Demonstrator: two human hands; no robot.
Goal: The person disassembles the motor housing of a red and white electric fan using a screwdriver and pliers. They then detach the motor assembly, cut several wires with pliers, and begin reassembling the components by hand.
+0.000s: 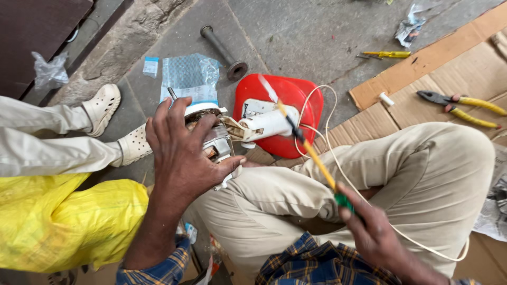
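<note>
My left hand [182, 153] is spread over the top of a small electric motor [214, 140], gripping it against my knee. In my right hand [372, 232] is a long tool with a yellow shaft and green grip [317, 158], its tip reaching toward a white plastic part [269, 121]. That white part lies on a red plastic housing [288, 95]. A cream cord [330, 142] loops from the housing across my thigh.
Another person's legs in cream trousers and white clogs [103, 105] lie at left, above a yellow sack [58, 221]. A metal shaft [224, 53], a clear bag [190, 76], a yellow screwdriver [388, 54] and yellow-handled pliers [465, 108] on cardboard [422, 74] surround me.
</note>
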